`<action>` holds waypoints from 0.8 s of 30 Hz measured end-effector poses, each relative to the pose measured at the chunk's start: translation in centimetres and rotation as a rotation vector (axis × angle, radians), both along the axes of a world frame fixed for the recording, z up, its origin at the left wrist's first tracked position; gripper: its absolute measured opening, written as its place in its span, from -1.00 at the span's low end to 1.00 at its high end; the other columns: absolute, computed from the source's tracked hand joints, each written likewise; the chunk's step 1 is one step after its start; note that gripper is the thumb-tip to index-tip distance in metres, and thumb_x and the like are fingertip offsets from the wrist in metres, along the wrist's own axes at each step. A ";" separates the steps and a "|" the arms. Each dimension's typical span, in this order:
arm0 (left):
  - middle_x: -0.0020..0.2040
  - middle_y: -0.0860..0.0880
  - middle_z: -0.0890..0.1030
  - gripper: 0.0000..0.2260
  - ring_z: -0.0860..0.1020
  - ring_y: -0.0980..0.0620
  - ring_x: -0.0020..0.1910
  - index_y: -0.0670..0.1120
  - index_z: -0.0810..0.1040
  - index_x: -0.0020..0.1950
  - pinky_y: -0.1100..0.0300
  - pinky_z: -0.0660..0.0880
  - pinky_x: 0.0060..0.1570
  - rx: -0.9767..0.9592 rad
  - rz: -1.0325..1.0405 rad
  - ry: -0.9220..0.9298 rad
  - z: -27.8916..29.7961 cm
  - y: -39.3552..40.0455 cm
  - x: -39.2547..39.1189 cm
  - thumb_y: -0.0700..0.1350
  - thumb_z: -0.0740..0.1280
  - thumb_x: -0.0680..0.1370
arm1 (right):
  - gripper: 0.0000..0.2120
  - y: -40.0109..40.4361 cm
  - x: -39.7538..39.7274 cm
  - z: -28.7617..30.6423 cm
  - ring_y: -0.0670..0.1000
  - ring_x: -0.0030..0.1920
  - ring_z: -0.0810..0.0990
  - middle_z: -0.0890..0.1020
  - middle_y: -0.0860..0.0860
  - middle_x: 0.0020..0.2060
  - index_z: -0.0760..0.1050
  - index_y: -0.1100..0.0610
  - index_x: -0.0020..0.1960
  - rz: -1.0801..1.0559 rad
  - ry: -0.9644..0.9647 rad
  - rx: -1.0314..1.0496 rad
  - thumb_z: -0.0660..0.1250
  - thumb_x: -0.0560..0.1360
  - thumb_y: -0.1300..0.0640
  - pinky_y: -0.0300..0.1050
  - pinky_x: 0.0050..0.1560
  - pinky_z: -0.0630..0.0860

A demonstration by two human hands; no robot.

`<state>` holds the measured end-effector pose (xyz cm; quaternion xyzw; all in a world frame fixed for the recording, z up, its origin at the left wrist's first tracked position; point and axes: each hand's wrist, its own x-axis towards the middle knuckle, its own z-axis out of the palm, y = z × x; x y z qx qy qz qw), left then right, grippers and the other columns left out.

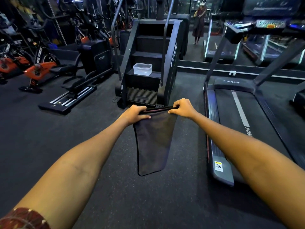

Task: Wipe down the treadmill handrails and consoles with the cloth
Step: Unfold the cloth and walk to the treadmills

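Observation:
A dark grey cloth (153, 142) hangs straight down in front of me over the gym floor. My left hand (135, 114) pinches its top left corner and my right hand (182, 109) pinches its top right corner, so the top edge is stretched between them. The treadmill (234, 123) stands to my right, with its belt and side rails running away from me. Its console (270, 24) sits high at the upper right, and a handrail upright (216, 53) slopes up to it. Both hands are well left of the treadmill.
A black stair-climber machine (148, 66) stands straight ahead with a clear plastic container (142, 69) on a lower step. Orange exercise bikes (39, 68) and a dark seated machine (92, 63) fill the left. A mirror wall (198, 30) lies behind, reflecting a person.

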<state>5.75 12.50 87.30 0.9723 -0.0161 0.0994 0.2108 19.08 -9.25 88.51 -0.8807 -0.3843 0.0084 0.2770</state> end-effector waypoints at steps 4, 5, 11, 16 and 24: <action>-0.46 0.06 0.33 -0.58 0.30 0.10 -0.46 0.01 0.24 -0.40 0.15 0.22 -0.41 -0.004 0.073 -0.015 -0.3 1.2 -0.3 0.09 0.45 0.43 | -0.84 0.0 0.1 0.4 -0.01 -0.19 0.56 0.67 0.16 -0.20 0.66 0.27 -0.10 0.052 0.069 0.028 0.45 0.42 0.17 -0.29 -0.11 0.38; -0.46 0.06 0.32 -0.57 0.29 0.10 -0.46 0.01 0.24 -0.40 0.15 0.23 -0.39 -0.015 0.072 -0.015 -0.4 1.6 -0.3 0.09 0.47 0.41 | -0.84 0.0 0.0 0.5 0.00 -0.15 0.60 0.68 0.14 -0.16 0.66 0.26 -0.05 0.048 0.121 0.036 0.44 0.42 0.19 -0.30 -0.07 0.42; -0.43 0.08 0.31 -0.56 0.28 0.14 -0.43 0.01 0.23 -0.40 0.18 0.21 -0.36 -0.023 -0.002 -0.010 -0.3 2.6 -0.7 0.03 0.50 0.39 | -0.85 0.3 -0.4 0.9 -0.06 -0.27 0.56 0.62 0.09 -0.26 0.60 0.37 -0.04 -0.066 0.546 0.352 0.40 0.40 0.40 -0.38 -0.32 0.53; -0.39 0.04 0.35 -0.62 0.34 0.07 -0.38 -0.06 0.29 -0.34 0.15 0.24 -0.33 -0.001 0.029 0.087 0.0 3.1 -0.2 0.01 0.47 0.44 | -0.75 1.2 -1.0 1.3 -0.08 -0.39 0.43 0.49 0.07 -0.42 0.50 0.14 -0.35 -0.055 0.506 0.402 0.34 0.39 0.44 -0.25 -0.36 0.37; 0.22 -0.06 0.50 -0.44 0.45 0.04 0.22 -0.12 0.34 0.34 0.21 0.37 0.19 -0.332 -0.030 0.097 2.1 -1.4 2.7 -0.08 0.49 0.42 | -0.53 3.7 -2.0 2.3 0.00 -0.31 0.51 0.54 0.13 -0.28 0.22 0.08 0.02 0.125 0.579 0.389 0.37 0.38 0.48 -0.19 -0.31 0.41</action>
